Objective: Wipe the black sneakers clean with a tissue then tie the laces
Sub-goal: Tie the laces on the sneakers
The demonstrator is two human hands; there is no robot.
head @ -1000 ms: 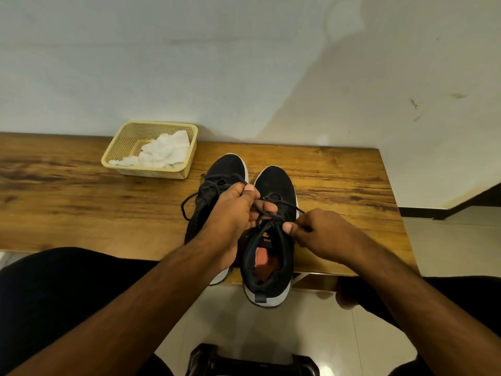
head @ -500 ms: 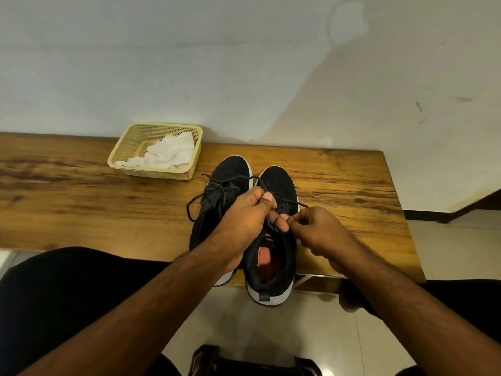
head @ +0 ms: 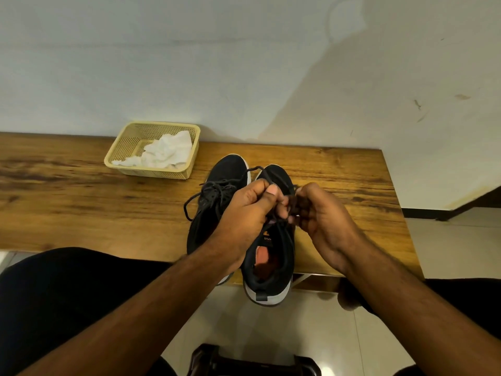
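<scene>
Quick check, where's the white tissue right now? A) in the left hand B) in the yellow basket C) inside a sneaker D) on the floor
B: the crumpled white tissue lies in the yellow basket on the wooden bench, away from both hands.

Two black sneakers (head: 273, 248), one basket (head: 151, 172), one tissue (head: 165, 153), two hands (head: 249, 213).

Both hands, left hand (head: 245, 210) and right hand (head: 322, 215), pinch the right sneaker's (head: 271, 248) laces (head: 291, 206) at the desk's (head: 81, 207) near edge.
</scene>
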